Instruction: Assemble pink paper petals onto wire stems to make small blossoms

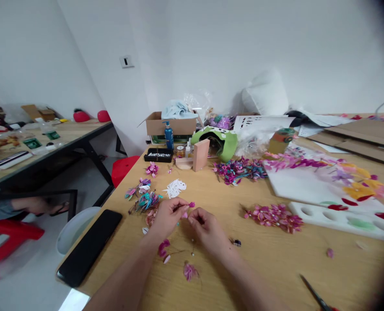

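Note:
Over the middle of the table, my left hand (170, 214) pinches a small magenta petal piece (191, 204) between thumb and fingertips. My right hand (206, 226) is closed beside it, thumb against fingers; what it grips, if anything, is too small to make out. Below the hands lie a loose magenta flower (189, 271), a curled magenta petal (163, 247) and thin wire stems. Blue and purple flower bunches (149, 199) are left of my left hand, partly hidden by it. A pile of white strips (175, 188) lies behind the hands.
A black phone (90, 247) rests at the left table edge. Pink flower bunches (277, 217) lie to the right, near a white palette (339, 220). Scissors (315, 293) are at front right. A wooden block (201, 155), blue pump bottle (169, 136) and black tray (158, 155) stand behind.

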The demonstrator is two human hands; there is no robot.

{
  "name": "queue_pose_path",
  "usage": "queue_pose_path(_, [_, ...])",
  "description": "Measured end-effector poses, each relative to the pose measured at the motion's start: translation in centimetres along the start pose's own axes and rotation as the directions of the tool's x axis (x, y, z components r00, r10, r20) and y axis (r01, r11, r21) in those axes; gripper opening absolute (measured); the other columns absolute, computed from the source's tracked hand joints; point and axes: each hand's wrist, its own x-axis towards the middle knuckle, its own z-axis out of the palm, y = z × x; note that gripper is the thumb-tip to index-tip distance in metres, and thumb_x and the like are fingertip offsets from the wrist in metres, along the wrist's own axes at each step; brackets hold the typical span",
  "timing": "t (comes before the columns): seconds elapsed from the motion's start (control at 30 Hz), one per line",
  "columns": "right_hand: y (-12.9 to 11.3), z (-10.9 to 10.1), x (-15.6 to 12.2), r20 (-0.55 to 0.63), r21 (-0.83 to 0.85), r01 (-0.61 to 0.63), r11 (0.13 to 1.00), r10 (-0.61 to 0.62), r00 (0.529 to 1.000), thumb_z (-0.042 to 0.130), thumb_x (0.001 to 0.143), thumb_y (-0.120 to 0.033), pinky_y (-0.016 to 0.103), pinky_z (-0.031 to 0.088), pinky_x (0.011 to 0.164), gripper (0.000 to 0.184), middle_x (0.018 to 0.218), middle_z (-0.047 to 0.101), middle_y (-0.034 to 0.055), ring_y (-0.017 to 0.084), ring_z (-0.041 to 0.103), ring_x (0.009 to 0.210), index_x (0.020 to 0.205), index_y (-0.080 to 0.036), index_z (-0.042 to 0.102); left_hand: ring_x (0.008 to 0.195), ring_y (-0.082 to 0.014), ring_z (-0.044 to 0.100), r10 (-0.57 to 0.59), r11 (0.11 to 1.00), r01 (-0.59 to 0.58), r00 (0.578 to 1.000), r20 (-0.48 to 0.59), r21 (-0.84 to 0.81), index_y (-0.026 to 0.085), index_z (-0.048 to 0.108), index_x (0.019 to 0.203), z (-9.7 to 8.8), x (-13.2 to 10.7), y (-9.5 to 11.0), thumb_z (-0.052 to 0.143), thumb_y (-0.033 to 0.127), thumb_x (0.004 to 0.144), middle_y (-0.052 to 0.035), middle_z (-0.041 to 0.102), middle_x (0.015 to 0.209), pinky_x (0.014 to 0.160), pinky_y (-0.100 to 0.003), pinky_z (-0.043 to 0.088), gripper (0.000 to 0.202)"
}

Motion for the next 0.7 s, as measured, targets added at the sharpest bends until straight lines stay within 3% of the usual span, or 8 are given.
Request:
queue_pose_path(0.37, [-0.02, -0.05, 0.21, -0.038, 0.193, -0.067, 0.979, 0.076, 0.996, 0.054, 0.075, -0.043, 0.025, 0.031, 0.053, 0.026, 0.059, 0.045, -0.0024, 0.013, 0.039, 0.057, 0.069, -0.017, 0.052, 0.044, -0.0077, 0.047, -0.037, 0.995, 0.029, 0.996, -0.08, -0.094, 0.012, 0.061, 0.077, -0.42, 0.17, 0.04, 0.063, 0.037, 0.076, -0.0007, 0.062, 0.059, 0.043, -0.02, 0.037, 0.024])
queue_pose_path(0.7, [0.01, 0.0, 0.23, -0.064, 0.29, -0.061, 0.955, 0.083, 0.994, 0.058, 0.074, -0.051, 0.026, 0.033, 0.055, 0.035, 0.061, 0.048, -0.0014, 0.013, 0.042, 0.058, 0.07, -0.017, 0.054, 0.045, -0.0084, 0.05, -0.056, 0.982, 0.05, 0.998, -0.025, -0.181, 0.012, 0.061, 0.078, -0.15, 0.1, -0.1, 0.065, 0.038, 0.075, -0.0008, 0.062, 0.06, 0.041, -0.019, 0.04, 0.026])
